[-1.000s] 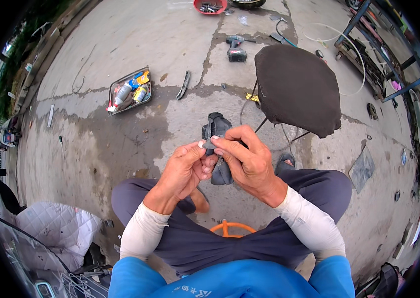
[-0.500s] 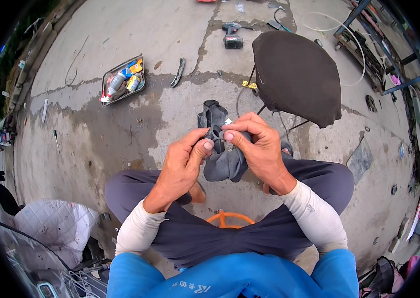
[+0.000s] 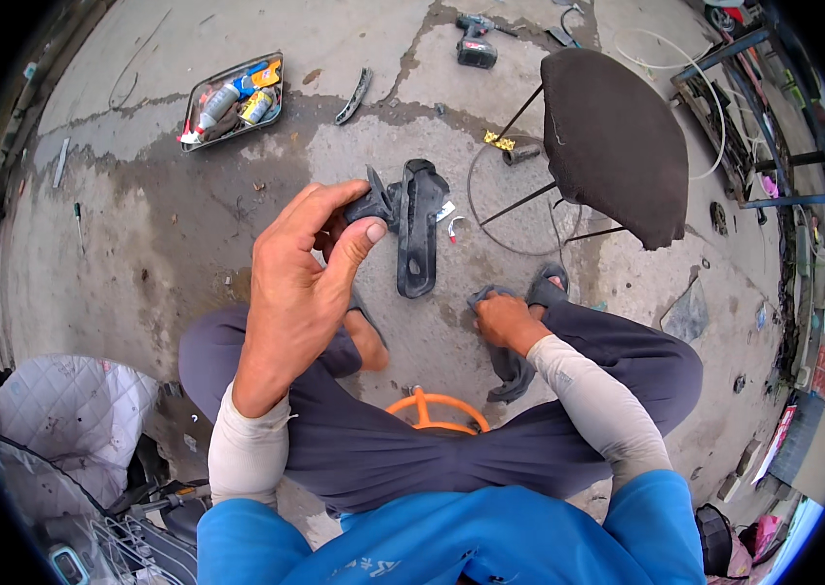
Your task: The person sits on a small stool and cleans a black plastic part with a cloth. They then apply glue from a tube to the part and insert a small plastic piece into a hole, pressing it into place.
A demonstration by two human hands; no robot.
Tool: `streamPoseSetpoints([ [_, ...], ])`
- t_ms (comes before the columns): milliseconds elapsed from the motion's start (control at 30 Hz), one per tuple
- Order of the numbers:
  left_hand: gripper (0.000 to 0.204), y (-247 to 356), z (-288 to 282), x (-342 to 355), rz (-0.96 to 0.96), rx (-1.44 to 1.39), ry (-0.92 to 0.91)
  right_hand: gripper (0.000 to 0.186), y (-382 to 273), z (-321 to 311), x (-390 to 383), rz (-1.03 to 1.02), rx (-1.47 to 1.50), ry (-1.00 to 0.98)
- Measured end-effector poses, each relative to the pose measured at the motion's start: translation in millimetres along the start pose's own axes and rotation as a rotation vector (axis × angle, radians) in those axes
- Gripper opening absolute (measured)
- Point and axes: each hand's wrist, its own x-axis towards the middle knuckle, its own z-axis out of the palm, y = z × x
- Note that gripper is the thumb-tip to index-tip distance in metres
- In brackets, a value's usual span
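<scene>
My left hand (image 3: 295, 283) is closed on a small dark plastic part (image 3: 366, 205), held up between thumb and fingers. Just beyond it, a long dark moulded piece (image 3: 416, 263) lies on the concrete, with a small white scrap (image 3: 445, 211) and a red-and-white bit (image 3: 454, 230) at its right. My right hand (image 3: 507, 322) is low near my right foot, fingers wrapped round a grey cloth-like item (image 3: 512, 375) that hangs beside my sandal (image 3: 547, 283).
A tray of cans and bottles (image 3: 232, 102) lies at back left, near a curved strip (image 3: 354, 97). A drill (image 3: 477, 51), a dark-padded stool (image 3: 612, 141) and a metal frame (image 3: 787, 200) stand ahead and right. An orange ring seat (image 3: 437, 409) shows beneath me.
My hands have parted from working together at the centre: the left rose leftward with the small part, the right moved down and right with the grey item. The long dark piece is now uncovered.
</scene>
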Motion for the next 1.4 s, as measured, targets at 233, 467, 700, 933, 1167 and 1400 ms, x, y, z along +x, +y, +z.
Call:
streamPoseSetpoints([
  [233, 0.033, 8.7, -18.0, 0.8, -0.118, 0.225, -0.025, 0.049, -18.7, 47.0, 126.7, 0.274, 0.681, 0.19],
  [467, 0.034, -0.8, -22.2, -4.4, -0.288, 0.217, 0.037, 0.045, -27.1, 105.0, 186.7, 0.497, 0.813, 0.529],
  [700, 0.03, -16.6, -24.2, 5.4, -0.238, 0.286, -0.021, 0.04, -37.1, 61.8, 190.2, 0.41, 1.001, 0.203],
  [933, 0.027, -29.0, -19.7, 9.7, -0.079, 0.417, -0.12, 0.029, -88.0, -59.2, 144.6, 0.146, 1.423, 0.336],
  [1167, 0.028, -19.0, -3.7, 16.7, 0.295, 0.491, -0.236, 0.05, -84.6, -186.2, 44.4, -0.272, 1.236, 0.418],
  [1400, 0.032, 22.3, 33.8, 13.1, 0.598, 0.538, -0.386, 0.055, -60.9, -216.3, -61.1, -0.239, 1.147, 0.464],
])
